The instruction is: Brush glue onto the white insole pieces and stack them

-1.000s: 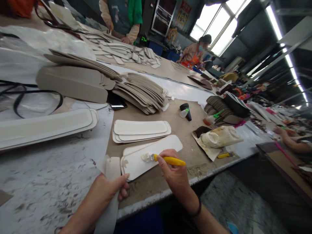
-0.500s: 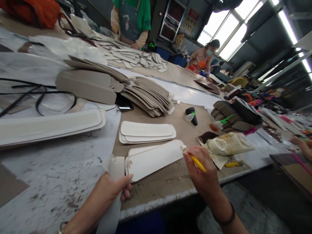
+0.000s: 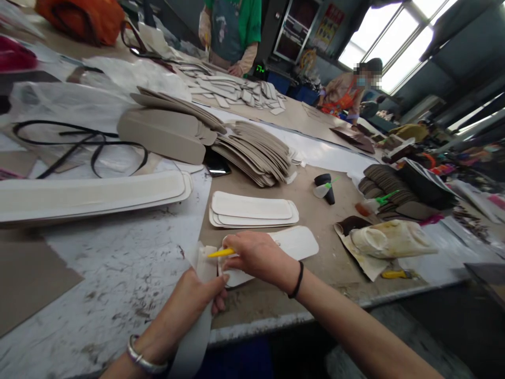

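Note:
My right hand (image 3: 260, 258) is closed around a yellow-handled brush (image 3: 220, 253), the handle pointing left and the bristle end hidden by the fingers. It lies over a pair of long white rounded panels (image 3: 303, 245), covering their middle and left part. My left hand (image 3: 201, 295) pinches a pale strip (image 3: 193, 342) that runs down past the table's front edge. The strip's upper end lies at the left end of the panels, and the left thumb is close to them. Just behind, a small stack of white panels (image 3: 254, 207) lies flat.
Grey-brown panels (image 3: 256, 152) lie fanned at the back, near a phone (image 3: 216, 162). To the right are a stained cream container (image 3: 390, 239), a yellow-handled tool (image 3: 396, 274) and small bottles (image 3: 322, 189). Long white panels (image 3: 94, 195) lie left. Co-workers (image 3: 232, 37) stand across the table.
My right hand has swept left with the brush, from the panels' right end to their left part. My left hand keeps its hold on the strip. The whole view has shifted slightly.

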### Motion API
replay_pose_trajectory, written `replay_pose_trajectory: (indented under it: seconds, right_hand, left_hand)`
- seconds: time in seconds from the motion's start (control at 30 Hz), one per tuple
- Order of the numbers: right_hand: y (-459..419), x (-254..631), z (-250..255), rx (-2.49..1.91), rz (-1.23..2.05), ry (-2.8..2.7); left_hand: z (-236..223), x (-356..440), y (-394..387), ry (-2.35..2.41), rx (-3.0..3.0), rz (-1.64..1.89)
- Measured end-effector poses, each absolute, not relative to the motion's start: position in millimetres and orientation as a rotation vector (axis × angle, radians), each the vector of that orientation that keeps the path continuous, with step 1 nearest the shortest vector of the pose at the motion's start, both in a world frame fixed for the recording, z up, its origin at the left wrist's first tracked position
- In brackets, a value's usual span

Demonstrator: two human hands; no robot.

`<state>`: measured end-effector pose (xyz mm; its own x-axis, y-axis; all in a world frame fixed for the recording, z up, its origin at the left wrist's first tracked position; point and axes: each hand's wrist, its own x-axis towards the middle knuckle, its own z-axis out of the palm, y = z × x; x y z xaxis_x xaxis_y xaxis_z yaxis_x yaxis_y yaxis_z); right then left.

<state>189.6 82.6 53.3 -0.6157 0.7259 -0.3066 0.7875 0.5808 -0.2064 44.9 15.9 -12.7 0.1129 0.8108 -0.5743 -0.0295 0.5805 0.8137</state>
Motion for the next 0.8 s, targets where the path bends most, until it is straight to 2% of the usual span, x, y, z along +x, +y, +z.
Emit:
replay_pose_trajectory:
  seconds: [0.2, 0.53, 0.8]
  right_hand:
    - [86.0, 188.6, 51.5, 1.236, -0.441, 2.601]
    - [86.2, 186.2, 53.3, 1.186, -0.365, 2.638]
    - [67.3, 204.4, 71.8, 1.553, -0.309, 2.639]
  left_hand:
    - [-23.0, 44.2, 16.5, 1.321, 0.734, 0.683]
    - [-13.6, 42.9, 16.4, 1.311, 0.741, 0.680]
    - [7.5, 36.9, 10.3, 1.355, 0.697, 0.805]
